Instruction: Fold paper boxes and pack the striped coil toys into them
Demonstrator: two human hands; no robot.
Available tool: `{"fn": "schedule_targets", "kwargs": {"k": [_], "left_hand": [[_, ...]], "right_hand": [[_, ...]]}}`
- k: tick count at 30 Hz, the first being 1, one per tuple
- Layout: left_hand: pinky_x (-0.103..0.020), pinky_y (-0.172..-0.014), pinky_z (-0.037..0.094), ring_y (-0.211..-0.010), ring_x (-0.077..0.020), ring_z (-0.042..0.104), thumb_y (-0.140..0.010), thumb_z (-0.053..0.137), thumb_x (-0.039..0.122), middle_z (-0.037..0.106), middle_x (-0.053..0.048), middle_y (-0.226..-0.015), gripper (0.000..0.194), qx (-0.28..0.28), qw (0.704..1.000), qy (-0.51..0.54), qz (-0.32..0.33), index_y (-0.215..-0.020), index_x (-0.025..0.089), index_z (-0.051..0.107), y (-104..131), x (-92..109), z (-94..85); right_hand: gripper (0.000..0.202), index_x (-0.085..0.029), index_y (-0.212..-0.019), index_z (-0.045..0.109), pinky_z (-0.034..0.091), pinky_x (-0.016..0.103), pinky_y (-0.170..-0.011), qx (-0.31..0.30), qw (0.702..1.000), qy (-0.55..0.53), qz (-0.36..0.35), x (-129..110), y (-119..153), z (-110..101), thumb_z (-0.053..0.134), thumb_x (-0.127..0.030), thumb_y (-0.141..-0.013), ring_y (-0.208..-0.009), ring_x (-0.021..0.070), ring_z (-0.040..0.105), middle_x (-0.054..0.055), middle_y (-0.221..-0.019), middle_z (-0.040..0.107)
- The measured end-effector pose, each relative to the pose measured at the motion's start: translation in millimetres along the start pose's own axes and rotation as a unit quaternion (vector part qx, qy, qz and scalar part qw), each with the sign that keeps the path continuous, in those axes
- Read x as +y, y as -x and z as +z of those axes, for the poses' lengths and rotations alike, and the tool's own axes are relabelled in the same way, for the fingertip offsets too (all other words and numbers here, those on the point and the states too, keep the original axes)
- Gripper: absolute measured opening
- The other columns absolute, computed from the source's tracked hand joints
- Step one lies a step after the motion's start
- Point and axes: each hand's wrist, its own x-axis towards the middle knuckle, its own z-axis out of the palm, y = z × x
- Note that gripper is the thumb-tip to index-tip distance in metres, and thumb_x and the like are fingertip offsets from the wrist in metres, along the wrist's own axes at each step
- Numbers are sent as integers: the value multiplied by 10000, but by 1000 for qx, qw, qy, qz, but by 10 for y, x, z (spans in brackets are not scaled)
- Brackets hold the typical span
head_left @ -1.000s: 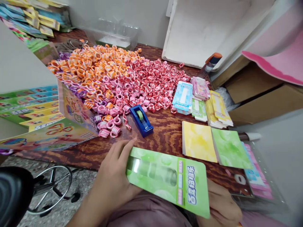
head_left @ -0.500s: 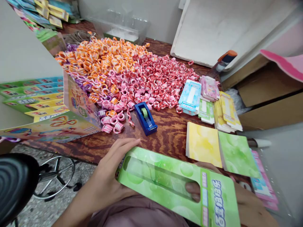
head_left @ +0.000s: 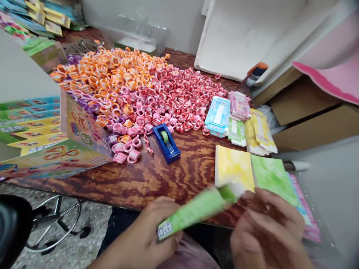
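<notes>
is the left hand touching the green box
Touching: the head view shows the left hand gripping the green box near its lower end.

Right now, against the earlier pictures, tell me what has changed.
The green box has turned from its broad windowed face to a narrow side and open end. The right hand has moved from behind that face to the open end; contact is unclear. The left hand keeps hold. The tape dispenser and ring pile stayed put.
</notes>
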Motion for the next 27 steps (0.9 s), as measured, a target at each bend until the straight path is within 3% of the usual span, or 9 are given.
{"fn": "schedule_targets", "kwargs": {"k": [1,3,8,11,13,16,19,23,27], "left_hand": [[-382,-956,585,-1046,-272,736,-902,585,262,798,-64,-1133,351,-18,999,36,-1,-1212,243,750,5,-22,68],[-371,-936,601,-1039,-260,737,-961,581,305,792,-66,-1134,305,-56,993,102,-21,-1205,244,754,45,-118,198],[-435,-972,608,-1117,-293,733,-923,671,329,778,-118,-1165,504,-86,970,216,-77,-1403,197,593,149,-393,399],[-403,-947,619,-1070,-272,747,-900,695,271,772,-124,-1175,524,-121,951,278,-66,-1404,188,581,115,-387,398],[-377,-912,631,-1028,-254,757,-915,683,257,769,-124,-1197,495,-115,948,292,-58,-1398,194,596,91,-341,369],[-345,-864,648,-984,-236,769,-976,648,294,782,-101,-1168,376,-4,962,265,-61,-1344,220,631,102,-295,324],[-323,-882,649,-970,-218,772,-953,708,249,782,-57,-1128,368,136,979,151,-27,-1314,274,639,144,-310,323],[-277,-875,655,-1021,-203,771,-875,779,145,734,-65,-1215,732,284,955,71,59,-1510,307,452,185,-420,458],[-221,-806,650,-925,-169,777,-888,733,93,729,-59,-1144,595,344,932,51,105,-1425,247,530,240,-535,565]], "right_hand": [[383,-267,-1227,718,539,507,-971,8,1000,15,-9,-25,-11,48,750,-166,-859,-1186,314,619,126,-1360,590],[506,-248,-1317,673,542,496,-998,-34,999,27,-5,-37,-20,120,772,-135,-834,-1263,327,581,150,-1424,534],[662,-248,-1516,489,538,426,-1092,-219,975,-27,-20,91,53,101,698,-87,-909,-1395,290,516,154,-1501,464],[639,-236,-1531,456,535,331,-1084,-283,957,-64,-31,124,129,81,637,-51,-947,-1362,240,555,144,-1472,474],[532,-223,-1455,521,547,265,-1023,-311,947,-76,-23,114,167,101,620,-53,-961,-1243,199,625,126,-1379,525],[397,-210,-1344,570,554,240,-964,-349,933,-85,-8,101,206,148,601,-64,-976,-1106,174,665,106,-1249,589],[347,-204,-1312,571,565,250,-920,-356,932,-64,-4,126,228,173,617,-106,-983,-1038,183,662,97,-1155,614],[251,-241,-1214,605,567,223,-807,-351,934,-65,16,193,226,190,648,-143,-987,-904,160,645,44,-1010,616],[223,-266,-1155,647,560,209,-759,-356,925,-109,76,270,315,275,698,-161,-965,-849,139,634,18,-974,603]]}}
